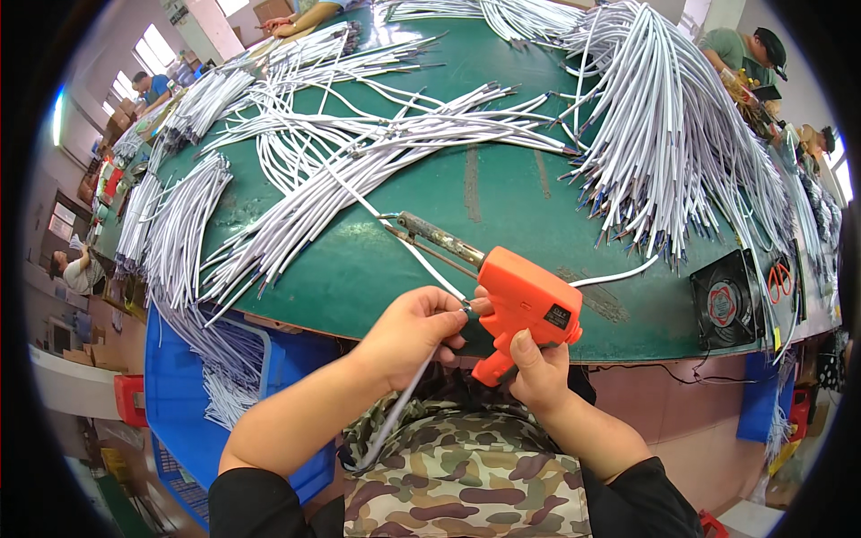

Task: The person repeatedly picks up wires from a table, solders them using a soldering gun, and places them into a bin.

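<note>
My left hand [408, 332] is closed in a pinch on a white cable [430, 272] near its end, over the front edge of the green table. A greyish cable length [397, 412] hangs from that hand down beside the camouflage apron. My right hand [544, 375] is wrapped round an orange soldering gun [529, 300], its metal tip pointing up and left above the table. One or more right fingers reach close to the pinched cable end; whether they touch it is hard to see.
Loose white cables [359, 170] lie across the green table [430, 193]. A thick cable bundle [659, 125] is heaped at the right. A black fan [722, 300] and red-handled scissors [778, 281] are near the right edge. A blue crate [184, 377] stands below left. Co-workers sit farther away.
</note>
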`<control>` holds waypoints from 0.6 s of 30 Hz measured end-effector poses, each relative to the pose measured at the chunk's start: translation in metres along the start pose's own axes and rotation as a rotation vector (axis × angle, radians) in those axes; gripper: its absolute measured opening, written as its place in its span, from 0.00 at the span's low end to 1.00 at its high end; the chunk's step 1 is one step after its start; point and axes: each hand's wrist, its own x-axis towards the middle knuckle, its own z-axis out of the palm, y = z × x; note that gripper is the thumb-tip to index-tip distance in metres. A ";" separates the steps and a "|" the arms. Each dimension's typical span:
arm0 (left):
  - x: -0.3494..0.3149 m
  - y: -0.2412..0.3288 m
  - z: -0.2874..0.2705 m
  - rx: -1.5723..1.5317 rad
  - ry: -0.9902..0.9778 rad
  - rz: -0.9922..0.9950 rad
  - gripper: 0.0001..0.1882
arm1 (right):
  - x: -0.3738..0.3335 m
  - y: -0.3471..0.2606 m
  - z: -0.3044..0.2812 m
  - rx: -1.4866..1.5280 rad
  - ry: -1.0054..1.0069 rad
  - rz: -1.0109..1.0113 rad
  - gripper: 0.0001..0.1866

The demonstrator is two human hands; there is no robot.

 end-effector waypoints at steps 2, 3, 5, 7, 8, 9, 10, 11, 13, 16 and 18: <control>-0.008 -0.011 0.010 -0.240 -0.015 0.056 0.03 | 0.000 0.000 0.002 0.073 -0.022 -0.033 0.31; -0.012 -0.017 0.016 -0.481 0.010 0.073 0.02 | 0.001 0.000 0.004 0.076 -0.029 -0.032 0.31; -0.016 -0.027 0.026 -0.582 -0.024 0.141 0.03 | 0.003 -0.002 0.007 0.137 -0.078 -0.073 0.33; -0.018 -0.034 0.034 -0.756 -0.031 0.239 0.04 | 0.002 -0.006 0.008 0.171 -0.097 -0.039 0.33; -0.017 -0.035 0.035 -0.771 -0.010 0.285 0.04 | 0.002 -0.007 0.008 0.200 -0.110 -0.004 0.34; -0.017 -0.035 0.033 -0.768 0.027 0.269 0.04 | 0.002 -0.008 0.008 0.197 -0.115 -0.002 0.34; -0.016 -0.033 0.028 -0.641 -0.030 0.301 0.04 | 0.002 -0.009 0.008 0.163 -0.101 -0.038 0.33; -0.015 -0.031 0.024 -0.507 -0.031 0.264 0.05 | 0.002 -0.009 0.007 0.130 -0.086 -0.072 0.33; -0.017 -0.025 0.010 -0.193 0.062 0.269 0.05 | 0.005 -0.010 0.003 0.105 -0.095 -0.090 0.33; -0.020 -0.019 0.002 0.039 0.065 0.342 0.05 | 0.006 -0.009 0.002 0.080 -0.093 -0.116 0.32; -0.020 -0.014 -0.001 0.174 0.089 0.318 0.06 | 0.006 -0.008 0.003 0.074 -0.085 -0.119 0.31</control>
